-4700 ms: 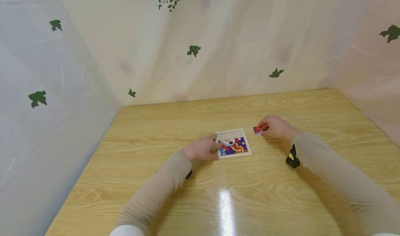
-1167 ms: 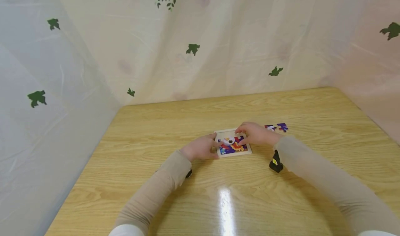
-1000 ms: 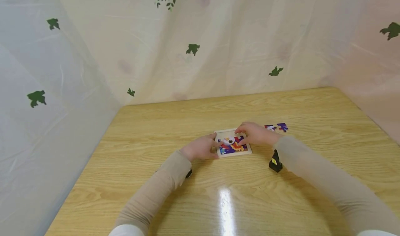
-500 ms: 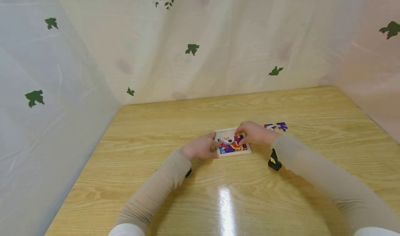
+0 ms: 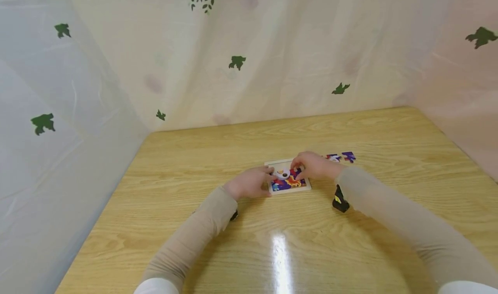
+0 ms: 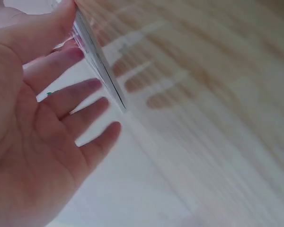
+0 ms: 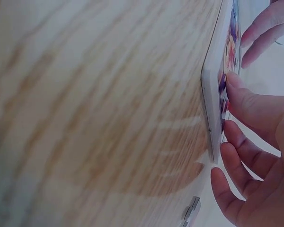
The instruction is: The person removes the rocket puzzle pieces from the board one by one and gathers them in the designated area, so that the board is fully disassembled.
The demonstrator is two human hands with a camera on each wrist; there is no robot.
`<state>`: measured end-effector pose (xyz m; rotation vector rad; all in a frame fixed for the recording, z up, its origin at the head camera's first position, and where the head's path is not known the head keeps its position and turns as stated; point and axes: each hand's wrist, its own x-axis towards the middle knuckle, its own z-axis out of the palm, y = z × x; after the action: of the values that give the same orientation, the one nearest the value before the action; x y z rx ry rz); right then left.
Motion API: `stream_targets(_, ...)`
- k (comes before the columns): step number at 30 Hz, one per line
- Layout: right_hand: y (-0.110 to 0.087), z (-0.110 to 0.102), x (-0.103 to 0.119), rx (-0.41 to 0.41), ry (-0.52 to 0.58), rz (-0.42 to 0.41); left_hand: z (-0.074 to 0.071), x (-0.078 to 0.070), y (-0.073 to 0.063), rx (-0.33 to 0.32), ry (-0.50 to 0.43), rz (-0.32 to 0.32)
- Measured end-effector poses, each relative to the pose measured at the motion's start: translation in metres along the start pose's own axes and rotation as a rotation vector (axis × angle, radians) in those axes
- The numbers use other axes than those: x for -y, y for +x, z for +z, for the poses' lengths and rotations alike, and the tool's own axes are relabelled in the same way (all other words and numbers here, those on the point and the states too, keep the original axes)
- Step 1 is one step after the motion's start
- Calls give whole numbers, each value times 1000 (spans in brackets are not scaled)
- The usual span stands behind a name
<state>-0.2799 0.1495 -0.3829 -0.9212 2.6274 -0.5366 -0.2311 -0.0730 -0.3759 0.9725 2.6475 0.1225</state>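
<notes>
A small jigsaw puzzle tray (image 5: 289, 191) with a pale frame lies on the table, partly filled with a purple, red and yellow picture. My left hand (image 5: 249, 183) holds its left side, thumb at the near corner, other fingers along the edge and over the picture. Over the tray's right part, my right hand (image 5: 313, 165) pinches a red puzzle piece (image 7: 225, 101) between thumb and forefinger, low against the picture; the hand covers much of it in the head view. Beyond the right hand, a purple-and-white puzzle piece (image 5: 333, 158) and a purple puzzle piece (image 5: 349, 156) lie loose.
The wooden table (image 5: 194, 164) reaches back to a pale curtain (image 5: 186, 78) printed with green leaves, which also hangs at both sides. A black wrist device (image 5: 340, 201) hangs under the right sleeve. Light glares on the table's near part.
My right hand has come left from beside the tray to over its right part, with the puzzle piece. Its fingers have lately curled closer. The left hand stays at the tray's left edge.
</notes>
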Motion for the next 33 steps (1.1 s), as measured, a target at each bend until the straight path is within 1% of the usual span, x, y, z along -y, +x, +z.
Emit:
stream_targets(4,1,1,-1,-7,-12,-22,2,-4,4,32,5,64)
stream_targets(7,3,2,-1,-7,-3,-22,4,-9,8,58,16,85)
stream_targets(11,4,2,1,-1,29,3,8,-11,12,57,32,69)
stream_targets(13,4,2,2,-3,34,9,8,-12,12,52,23,65)
stream_targets(19,5,3,2,-14,28,-10,7,-13,12,43,2,66)
stream_targets(24,4,2,1,-15,43,-14,7,-16,12,43,12,50)
stream_targets(28,1,0,1,-19,37,-24,8,-18,13,51,28,42)
stream_targets(33,1,0,-1,-25,35,-49,8,-21,13,72,65,13)
